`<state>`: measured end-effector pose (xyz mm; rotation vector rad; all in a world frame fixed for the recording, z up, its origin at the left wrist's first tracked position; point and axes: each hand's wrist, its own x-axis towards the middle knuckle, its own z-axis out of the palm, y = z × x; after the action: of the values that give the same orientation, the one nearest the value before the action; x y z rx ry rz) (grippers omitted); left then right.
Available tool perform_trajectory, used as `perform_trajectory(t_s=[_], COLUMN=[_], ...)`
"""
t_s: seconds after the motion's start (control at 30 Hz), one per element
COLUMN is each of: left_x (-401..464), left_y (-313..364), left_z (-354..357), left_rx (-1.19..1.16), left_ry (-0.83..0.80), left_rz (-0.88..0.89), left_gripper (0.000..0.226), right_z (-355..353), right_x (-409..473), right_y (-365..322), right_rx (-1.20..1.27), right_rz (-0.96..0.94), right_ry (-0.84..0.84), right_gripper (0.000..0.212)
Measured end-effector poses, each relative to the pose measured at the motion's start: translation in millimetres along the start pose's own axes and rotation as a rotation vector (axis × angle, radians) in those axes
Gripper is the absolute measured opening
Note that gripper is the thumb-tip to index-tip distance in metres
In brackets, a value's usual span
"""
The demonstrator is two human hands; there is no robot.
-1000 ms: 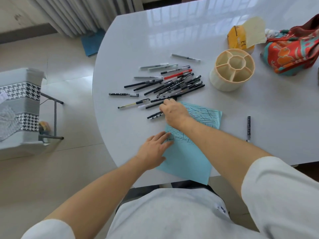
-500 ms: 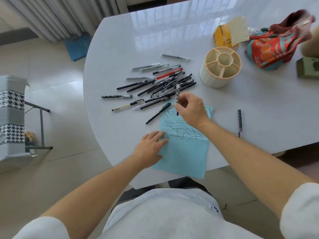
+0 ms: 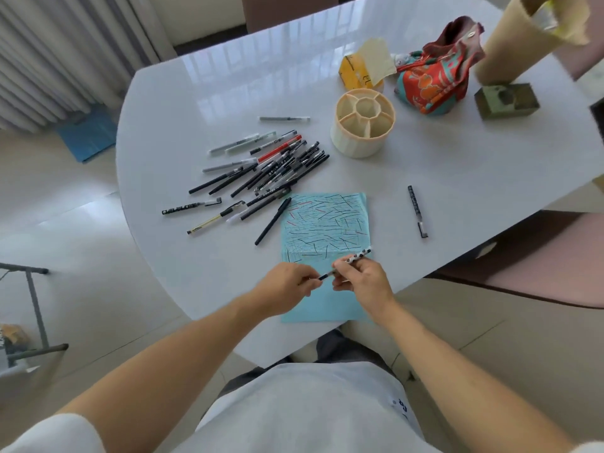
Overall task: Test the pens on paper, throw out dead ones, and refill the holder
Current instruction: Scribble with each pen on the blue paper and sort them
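A black-and-white patterned pen (image 3: 357,256) is held over the near part of the light blue paper (image 3: 327,223), which is covered in scribbled test lines. My right hand (image 3: 362,281) grips the pen's barrel. My left hand (image 3: 287,286) pinches its dark end, the cap side. A pile of several pens (image 3: 274,168) lies on the white table beyond the paper. The cream pen holder (image 3: 362,122), with its divided compartments, stands empty behind the pile. One black pen (image 3: 417,210) lies alone to the right of the paper.
An orange-red fabric bag (image 3: 438,73), a yellow box (image 3: 356,73), a green block (image 3: 505,101) and a tan tube (image 3: 510,44) sit at the table's far right. The table edge (image 3: 228,335) runs close to my body. A metal rack (image 3: 32,305) stands on the floor at left.
My right hand picked a patterned pen from the pile and brought it back over the near part of the paper. My left hand lifted off the paper and took hold of the pen's end.
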<state>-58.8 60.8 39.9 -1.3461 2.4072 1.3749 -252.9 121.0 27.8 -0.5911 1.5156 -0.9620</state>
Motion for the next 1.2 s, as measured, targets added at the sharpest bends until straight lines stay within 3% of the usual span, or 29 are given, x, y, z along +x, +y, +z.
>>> perform_trajectory(t_s=[0.17, 0.37, 0.47, 0.57, 0.7, 0.9, 1.2], left_x=[0.5, -9.5, -22.2, -9.2, 10.7, 20.8, 20.6], left_y=[5.4, -20.9, -41.9, -24.5, -5.5, -11.0, -4.5], left_z=[2.0, 0.9, 5.4, 21.5, 41.2, 58.1, 61.1], left_rx=[0.222, 0.145, 0.193, 0.230, 0.310, 0.377, 0.359], left_ry=[0.059, 0.092, 0.124, 0.213, 0.232, 0.185, 0.220], left_rz=[0.097, 0.035, -0.036, 0.086, 0.207, 0.088, 0.021], left_gripper=[0.027, 0.019, 0.024, 0.026, 0.024, 0.032, 0.025], right_z=[7.7, -47.3, -86.1, -75.9, -57.9, -56.8, -83.4], right_x=[-15.1, 7.9, 18.4, 24.4, 32.0, 38.4, 55.5], right_y=[3.0, -26.4, -28.5, -15.2, -3.8, 6.6, 1.6], right_rx=[0.002, 0.315, 0.004, -0.167, -0.370, -0.657, -0.658], right_rz=[-0.043, 0.001, -0.006, -0.056, -0.179, -0.367, -0.359], right_ry=[0.166, 0.239, 0.213, 0.108, 0.136, 0.050, 0.143], right_gripper=[0.020, 0.020, 0.018, 0.012, 0.013, 0.011, 0.007])
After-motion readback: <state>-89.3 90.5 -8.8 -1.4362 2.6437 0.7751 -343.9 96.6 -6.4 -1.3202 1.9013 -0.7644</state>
